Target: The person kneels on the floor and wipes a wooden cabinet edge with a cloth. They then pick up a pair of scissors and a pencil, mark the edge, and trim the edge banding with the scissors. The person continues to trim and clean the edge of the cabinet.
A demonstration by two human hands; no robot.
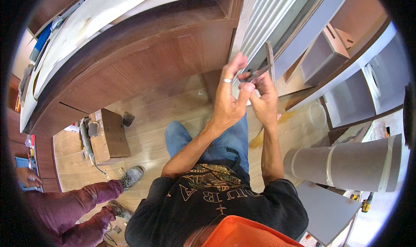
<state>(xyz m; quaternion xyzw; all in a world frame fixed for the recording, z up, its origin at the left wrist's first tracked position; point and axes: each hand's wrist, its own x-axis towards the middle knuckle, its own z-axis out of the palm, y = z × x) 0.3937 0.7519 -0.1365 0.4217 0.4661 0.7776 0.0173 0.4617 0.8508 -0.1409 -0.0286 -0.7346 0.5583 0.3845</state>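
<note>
My two hands are close together in front of me, at the end of the brown wooden counter. A small dark metal piece (255, 74) with a thin, pointed end lies between them; blur hides its exact kind. My right hand (265, 97) pinches it from the right. My left hand (232, 95), with a ring on one finger, has its thumb and curled fingers against the piece's near end, while its upper fingers point up and away. A narrow upright strip of board (270, 60) stands just behind my right fingers.
A wooden counter (143, 69) curves along the left and far side. White ribbed panel (268, 19) and open shelving (351, 95) stand ahead and right. Nearer lie a grey taped roll (346, 164), a cardboard box (110, 136) with a power tool (86, 138), and another person's legs (82, 206).
</note>
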